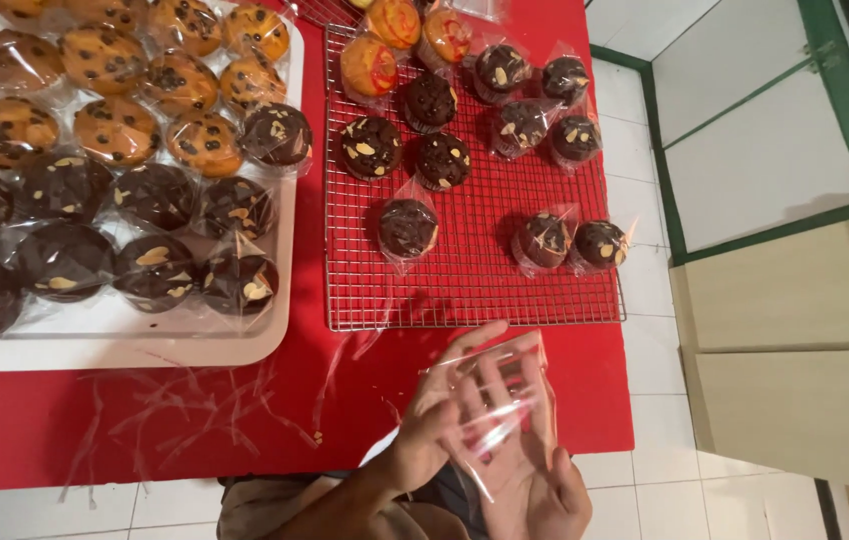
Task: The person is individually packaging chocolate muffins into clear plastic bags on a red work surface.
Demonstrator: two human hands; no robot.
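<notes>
Both my hands meet over the near edge of the red table. My left hand and my right hand together hold an empty clear plastic bag, fingers spread along its sides. Just beyond it lies a wire cooling rack with several muffins: chocolate ones, some bare like the one, some bagged like the one, and orange-topped ones at the far end.
A white tray at the left is packed with several bagged chocolate and chocolate-chip muffins. Thin clear plastic strips litter the cloth in front of it. White floor tiles and a wooden cabinet lie to the right.
</notes>
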